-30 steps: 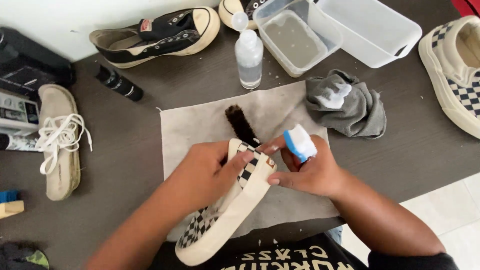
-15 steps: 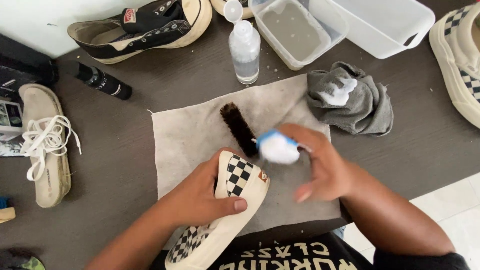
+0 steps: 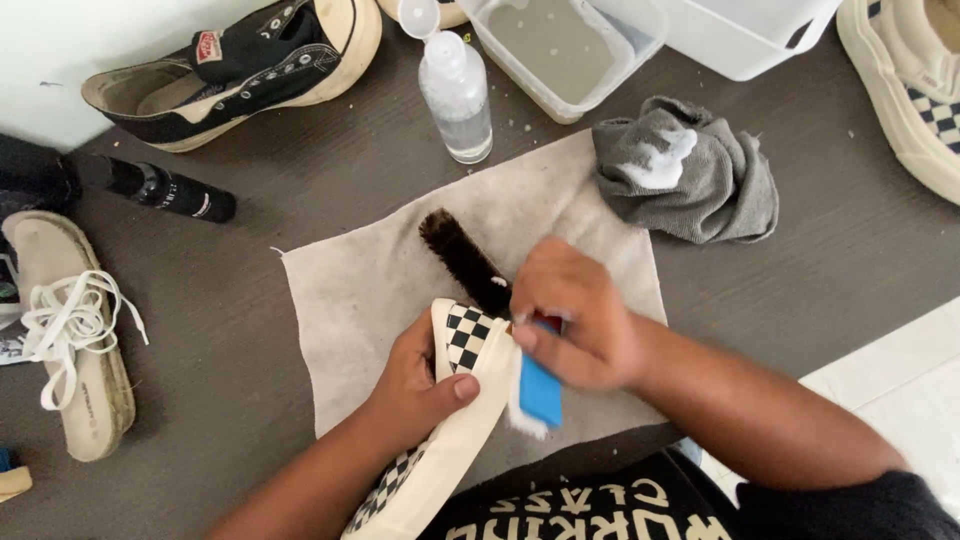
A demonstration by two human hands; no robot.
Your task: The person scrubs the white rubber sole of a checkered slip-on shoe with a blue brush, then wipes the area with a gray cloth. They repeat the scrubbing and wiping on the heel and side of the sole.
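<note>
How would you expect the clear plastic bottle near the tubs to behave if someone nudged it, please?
The clear bottle stands upright, tall and narrow, so it would probably tip rather than slide. Its flip cap hangs open, so the liquid inside could spill. It looks like thin plastic and probably light.

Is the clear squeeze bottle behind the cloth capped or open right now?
Open. The clear bottle stands upright with its flip cap swung back on its hinge, leaving the nozzle bare.
</note>
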